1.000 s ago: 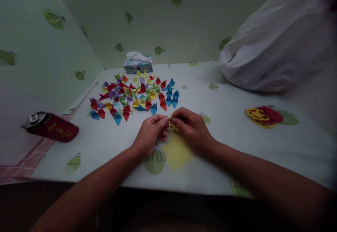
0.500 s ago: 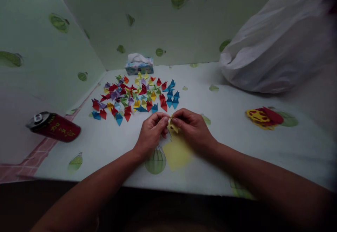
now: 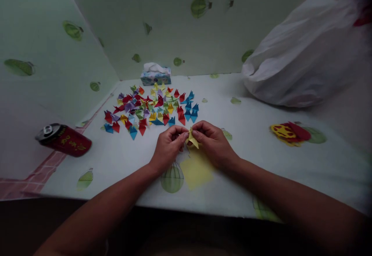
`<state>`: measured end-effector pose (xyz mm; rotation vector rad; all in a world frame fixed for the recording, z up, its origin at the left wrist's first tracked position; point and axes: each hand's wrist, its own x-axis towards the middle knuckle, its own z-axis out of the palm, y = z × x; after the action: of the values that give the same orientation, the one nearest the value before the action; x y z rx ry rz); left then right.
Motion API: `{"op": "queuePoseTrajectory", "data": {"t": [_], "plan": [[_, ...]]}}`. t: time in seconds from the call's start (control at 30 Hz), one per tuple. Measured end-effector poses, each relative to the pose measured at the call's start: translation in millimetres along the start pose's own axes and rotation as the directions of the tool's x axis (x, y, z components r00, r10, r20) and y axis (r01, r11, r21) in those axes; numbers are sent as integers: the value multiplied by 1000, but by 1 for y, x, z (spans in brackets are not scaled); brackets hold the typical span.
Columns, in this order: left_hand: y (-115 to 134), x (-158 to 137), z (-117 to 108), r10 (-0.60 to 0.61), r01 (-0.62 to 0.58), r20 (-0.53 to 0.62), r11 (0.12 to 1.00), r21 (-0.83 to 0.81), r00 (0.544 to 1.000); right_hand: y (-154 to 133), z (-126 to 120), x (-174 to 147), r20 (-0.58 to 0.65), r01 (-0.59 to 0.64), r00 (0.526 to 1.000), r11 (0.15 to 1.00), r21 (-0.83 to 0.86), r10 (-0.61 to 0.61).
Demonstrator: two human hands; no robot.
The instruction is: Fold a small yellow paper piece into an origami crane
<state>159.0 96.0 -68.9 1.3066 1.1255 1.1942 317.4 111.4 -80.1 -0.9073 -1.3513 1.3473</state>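
Observation:
Between my two hands is a small yellow folded paper crane (image 3: 193, 141), pinched above the table. My left hand (image 3: 170, 144) closes thumb and fingers at its left side. From the right, my right hand (image 3: 213, 140) grips it between thumb and forefinger; the fingertips hide part of the folds. Under the hands a flat yellow paper square (image 3: 197, 172) lies on the table. Just beyond them spreads a crowd of small folded paper cranes (image 3: 142, 124) in red, blue, yellow, green and purple.
A red drink can (image 3: 66, 140) stands at the left. Behind the cranes is a tissue box (image 3: 156, 77). A large white plastic bag (image 3: 290, 62) fills the back right, and a red and yellow cut-out item (image 3: 289, 132) lies in front of it on the patterned table (image 3: 232, 194).
The yellow crane has turned slightly between my fingers, and more of its pointed flap shows now. The camera view has shifted a little; both hands keep their hold.

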Motion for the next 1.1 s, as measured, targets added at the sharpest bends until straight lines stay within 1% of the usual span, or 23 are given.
{"op": "queuePoseTrajectory", "data": {"t": [0.1, 0.23, 0.5, 0.6, 0.8, 0.93, 1.1], "plan": [[0, 0, -1, 3, -3, 8, 1000, 12, 1000, -1, 0, 0, 19, -4, 1000, 1000, 6, 4], [0, -1, -1, -10, 10, 18, 1000, 0, 1000, -1, -1, 0, 0, 14, 1000, 1000, -13, -14], [-1, 1, -1, -15, 16, 47, 999, -34, 999, 1, 0, 0, 16, -41, 999, 994, 97, 39], [-1, 1, -1, -30, 32, 49, 999, -28, 998, 1, 0, 0, 12, -40, 999, 991, 125, 39], [1, 1, -2, -62, 62, 48, 998, 0, 997, 1, 0, 0, 2, -32, 999, 996, 85, 32], [1, 1, -2, -52, 53, 65, 998, -23, 997, 0, -1, 0, 10, -4, 1000, 1000, 15, 3], [-1, 1, -2, -50, 54, 86, 998, -41, 995, 0, -2, 0, -20, 22, 1000, 1000, -11, -23]]}}
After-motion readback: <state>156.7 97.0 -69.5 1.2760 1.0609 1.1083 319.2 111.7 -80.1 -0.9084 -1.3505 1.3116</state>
